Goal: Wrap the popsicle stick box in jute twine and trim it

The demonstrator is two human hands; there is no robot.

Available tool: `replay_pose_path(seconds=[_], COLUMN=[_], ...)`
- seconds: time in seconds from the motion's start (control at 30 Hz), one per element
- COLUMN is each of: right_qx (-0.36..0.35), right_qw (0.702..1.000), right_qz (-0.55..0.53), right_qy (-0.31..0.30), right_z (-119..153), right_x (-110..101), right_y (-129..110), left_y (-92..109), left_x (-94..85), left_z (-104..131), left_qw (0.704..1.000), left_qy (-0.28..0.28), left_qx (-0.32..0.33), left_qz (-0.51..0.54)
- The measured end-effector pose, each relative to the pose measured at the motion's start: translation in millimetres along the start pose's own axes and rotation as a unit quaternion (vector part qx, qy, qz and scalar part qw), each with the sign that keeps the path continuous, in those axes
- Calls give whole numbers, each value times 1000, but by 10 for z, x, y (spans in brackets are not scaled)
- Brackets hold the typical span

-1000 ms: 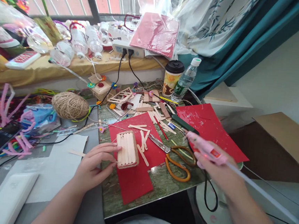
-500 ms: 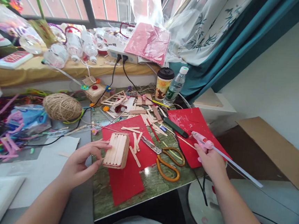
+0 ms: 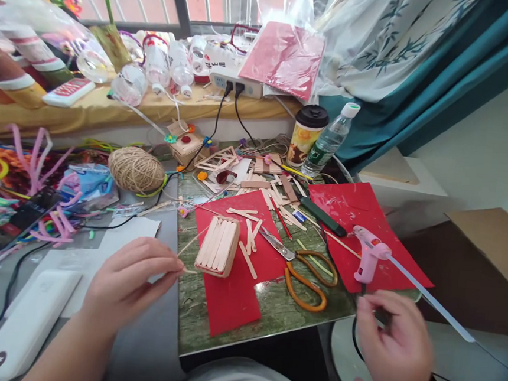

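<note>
Both hands are free: left hand [image 3: 128, 283] half-curled beside the stick box [image 3: 218, 246], right hand [image 3: 394, 345] open below the standing glue gun [image 3: 368, 254], so steady the box before regluing.

On the cluttered table a stick box [image 3: 218, 246] lies on red paper [image 3: 238, 272], the left hand [image 3: 128, 283] near it, the right hand [image 3: 394, 348] below the standing glue gun [image 3: 369, 255].

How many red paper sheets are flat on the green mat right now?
2: one red sheet under the stick box, another under the glue gun. More may be hidden.
</note>
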State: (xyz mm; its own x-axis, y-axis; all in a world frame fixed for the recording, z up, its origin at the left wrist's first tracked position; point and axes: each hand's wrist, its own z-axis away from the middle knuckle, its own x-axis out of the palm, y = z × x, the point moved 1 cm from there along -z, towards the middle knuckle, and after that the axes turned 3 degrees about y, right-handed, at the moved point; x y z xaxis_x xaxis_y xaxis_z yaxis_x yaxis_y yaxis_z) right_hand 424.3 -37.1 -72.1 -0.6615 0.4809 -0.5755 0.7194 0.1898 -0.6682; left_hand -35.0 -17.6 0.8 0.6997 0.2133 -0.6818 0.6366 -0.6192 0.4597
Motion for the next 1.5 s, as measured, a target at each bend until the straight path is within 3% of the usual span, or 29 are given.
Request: replay_pose_path(seconds=[0.03, 0.07, 0.17, 0.27, 0.33, 0.5, 0.67, 0.83, 1.07, 1.5], right_qx=[-45, -67, -81, -63, -42, -12, -29, -38, -43, -12], right_qw=[998, 993, 943, 887, 873, 875, 879, 859, 847, 853], right_qz=[-31, -73, -234, -365, -386, -361, -346, -336, -344, -366], right_qy=[-15, -71, -223, -277, -295, -322, -325, -384, -404, -372], right_z=[16, 21, 10, 2, 4, -18, -120, -295, -432, -347], right_x=[78, 181, 541, 851, 990, 1124, 1170, 1271, 1436, 1557], right_y=[-204, -414, -1003, -1384, -1495, -1486, -1389, -1361, -1378, -1346], left_y=[76, 150, 330, 412, 419, 332, 110, -43, -5, 83], left_x=[0, 11, 91, 179, 221, 266, 156, 67, 161, 255], left_z=[-10, -21, -35, -3, 31, 85, 70, 49, 56, 27], left_qw=[999, 997, 987, 983, 983, 981, 985, 987, 976, 970], left_qy=[-17, -35, -76, -88, -87, -93, -105, -155, -205, -212], left_qx=[27, 52, 99, 116, 120, 125, 94, 28, 6, 30], left_qz=[-20, -42, -97, -108, -109, -114, -97, 17, 74, 118])
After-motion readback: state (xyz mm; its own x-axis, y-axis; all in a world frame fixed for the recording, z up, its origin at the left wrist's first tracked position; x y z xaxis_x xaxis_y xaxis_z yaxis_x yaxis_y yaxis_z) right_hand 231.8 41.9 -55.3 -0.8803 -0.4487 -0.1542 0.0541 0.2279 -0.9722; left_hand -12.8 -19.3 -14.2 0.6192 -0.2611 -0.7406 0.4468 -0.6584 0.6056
